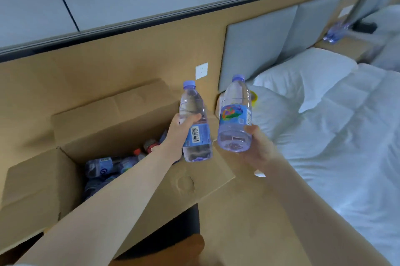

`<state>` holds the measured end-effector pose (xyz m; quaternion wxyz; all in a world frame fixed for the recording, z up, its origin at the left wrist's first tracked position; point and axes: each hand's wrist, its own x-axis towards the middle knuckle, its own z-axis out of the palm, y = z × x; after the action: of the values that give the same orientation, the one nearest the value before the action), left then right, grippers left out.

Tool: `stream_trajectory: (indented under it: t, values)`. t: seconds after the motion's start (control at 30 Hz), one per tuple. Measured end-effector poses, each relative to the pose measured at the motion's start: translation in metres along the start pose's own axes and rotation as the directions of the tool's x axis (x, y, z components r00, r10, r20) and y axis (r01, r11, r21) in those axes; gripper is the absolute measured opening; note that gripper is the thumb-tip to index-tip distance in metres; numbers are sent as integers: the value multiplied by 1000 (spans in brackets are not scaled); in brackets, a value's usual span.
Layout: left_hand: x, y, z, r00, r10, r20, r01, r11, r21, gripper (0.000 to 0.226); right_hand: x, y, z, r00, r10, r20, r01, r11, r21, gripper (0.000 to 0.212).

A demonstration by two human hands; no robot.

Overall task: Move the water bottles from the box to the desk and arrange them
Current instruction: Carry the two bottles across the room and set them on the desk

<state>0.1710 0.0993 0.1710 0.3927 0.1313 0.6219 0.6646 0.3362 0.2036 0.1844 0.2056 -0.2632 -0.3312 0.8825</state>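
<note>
Gripping a water bottle [194, 112] in your left hand [184, 130] and a second bottle [234, 114] in your right hand [258, 146], you are holding both caps toward twelve o'clock beside the box [112, 109]; the bench [346, 48] is lying far off at two o'clock, nearer your right.

The single view comes from a wide-angle camera worn on the person's head, facing forward and down along both forearms, with the frame rolled so that the wall panel [97, 66] beyond the hands slopes upward to the right. The camera stands near its subject: the left hand [184, 127], gripping the left bottle [192, 101], and the right hand [259, 148], gripping the right bottle [234, 118], occupy the frame centre at arm's reach. The field takes in the open box [32, 190] below and left of the left hand, and the bed [346, 135] right of the right hand.
</note>
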Motion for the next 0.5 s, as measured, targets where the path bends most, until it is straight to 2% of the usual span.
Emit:
stream_trajectory:
  t: [0.07,0.17,0.27,0.37,0.5]
  values:
    - [5,-2,21,998,-8,58,6,999,32,12,-20,-10,-7,994,-102,37,105,988,-113,63]
    - [9,-5,57,979,-59,197,46,996,71,17,-54,-25,-27,977,-210,-31,200,959,-201,76]
    - [2,-13,100,943,-125,308,80,985,155,28,-93,-34,-42,954,-289,-81,266,938,-223,74]
    - [-14,-25,147,903,-126,410,51,981,189,25,-137,-39,-59,912,-354,-209,303,922,-241,70]
    - [-55,-46,211,789,-217,574,67,960,271,26,-204,-43,-91,806,-470,-358,398,880,-260,77]
